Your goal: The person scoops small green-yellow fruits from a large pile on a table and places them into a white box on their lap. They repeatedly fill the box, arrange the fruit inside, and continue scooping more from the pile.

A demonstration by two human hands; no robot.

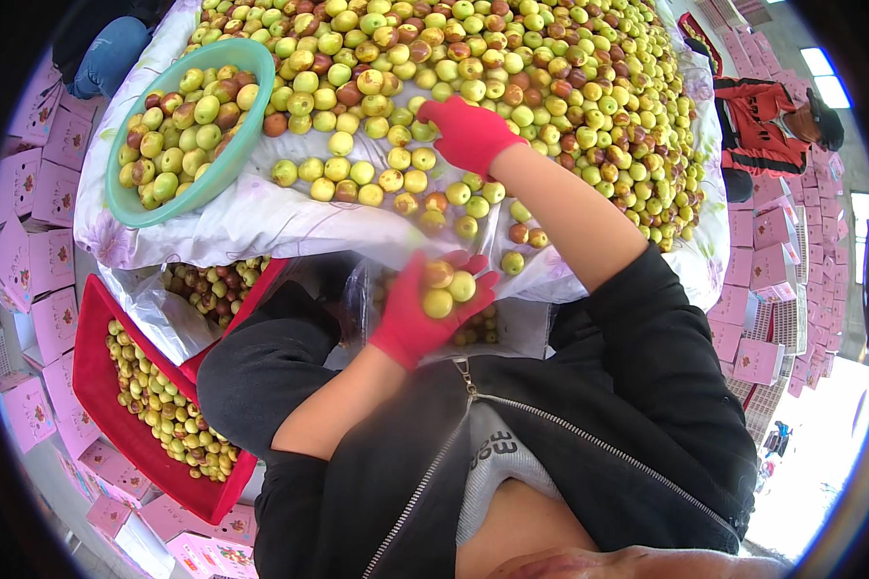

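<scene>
My left hand (416, 318), in a red glove, is palm up above my lap with several jujubes (438, 302) resting on the palm and fingers. Farther forward, my right hand (471, 136), also red-gloved, reaches over the large pile of green and brown jujubes (521, 65) on the table. Its fingertips are at a green jujube (423, 130); whether they grip it is hard to see. A loose group of jujubes (362, 172) lies on the cloth near the table's front edge. Below my left hand, a clear plastic-lined container (489, 329) with jujubes is partly hidden.
A green plastic basin (262, 101) of jujubes stands at the left on the flowered white cloth (290, 231). Beside my left leg are red-lined containers (90, 362) of jujubes. Stacked pink cartons (54, 318) line both sides. A person in a red jacket (757, 127) is at the right.
</scene>
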